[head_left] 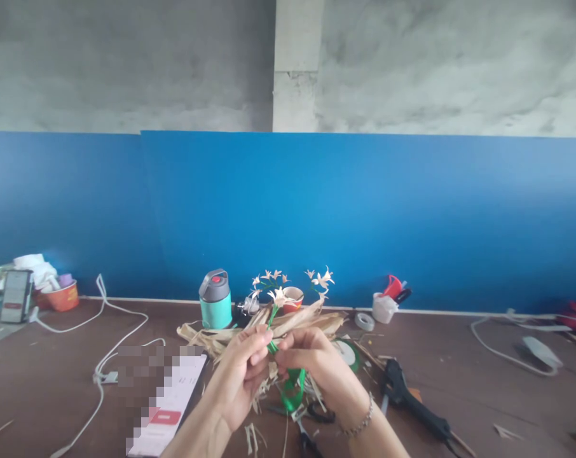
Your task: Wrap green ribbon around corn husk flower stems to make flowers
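My left hand pinches the green stem of a small cream paper flower, which stands upright just above my fingers. My right hand is closed on green ribbon tape that loops down from the stem between both hands. Both hands meet above the brown table, in front of a heap of dried corn husks. More finished cream flowers stand behind the husks.
A teal bottle and a red cup stand behind the husks. A phone lies at the lower left, with white cables. A black glue gun, scissors and tape rolls lie to the right.
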The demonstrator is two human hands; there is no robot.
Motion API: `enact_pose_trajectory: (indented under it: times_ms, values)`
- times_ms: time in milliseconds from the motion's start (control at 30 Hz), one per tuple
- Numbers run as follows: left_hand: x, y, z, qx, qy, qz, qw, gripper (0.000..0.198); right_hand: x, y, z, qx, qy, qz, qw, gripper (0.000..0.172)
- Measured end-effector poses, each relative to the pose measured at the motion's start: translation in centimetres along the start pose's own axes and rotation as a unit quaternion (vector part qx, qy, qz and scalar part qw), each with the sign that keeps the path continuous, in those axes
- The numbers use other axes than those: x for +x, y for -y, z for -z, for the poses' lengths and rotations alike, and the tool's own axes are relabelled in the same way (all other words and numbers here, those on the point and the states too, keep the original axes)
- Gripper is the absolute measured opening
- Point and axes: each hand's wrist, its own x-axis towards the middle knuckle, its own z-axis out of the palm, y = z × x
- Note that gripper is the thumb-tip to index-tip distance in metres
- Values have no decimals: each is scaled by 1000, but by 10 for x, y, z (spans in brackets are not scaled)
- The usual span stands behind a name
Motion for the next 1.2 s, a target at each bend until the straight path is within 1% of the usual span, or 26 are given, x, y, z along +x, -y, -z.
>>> enact_pose_trajectory:
  times_ms: [67,133,233,367,433,533,633,733,800,1000,1133,1200]
  values:
    - [1,-1,1,45,0,-21,999,31,1,-1,2,-18,-4,-8,1000,7]
    - [2,-2,1,100,-16,-42,994,26,1,-2,3,-47,-13,-8,999,7]
    - [4,-3,3,172,-46,-78,981,24,2,-4,5,-112,-36,9,993,2]
    - [4,-5,7,209,-43,-85,973,23,1,-5,7,-175,-58,25,983,4]
    - [4,-5,9,183,-35,-74,980,22,1,-5,8,-181,-56,28,982,4]
    - [5,-5,10,88,-22,-43,995,26,2,-5,9,-178,-52,26,982,4]
    - [7,-5,11,16,-33,-23,999,24,3,-5,9,-176,-51,19,983,4]
    - [9,-5,12,5,-35,-4,999,29,4,-7,9,-170,-43,13,984,3]
    - [11,-4,13,3,-26,3,1000,28,4,-9,10,-166,-45,8,985,3]
    - [12,-2,14,-29,-18,-14,999,23,6,-11,13,-159,-53,-2,986,4]
    - [10,-1,14,-28,-32,-21,999,24,8,-12,14,-137,-50,-13,989,3]
    - [9,-2,13,-27,-42,-22,999,26,10,-12,15,-111,-33,-16,993,2]
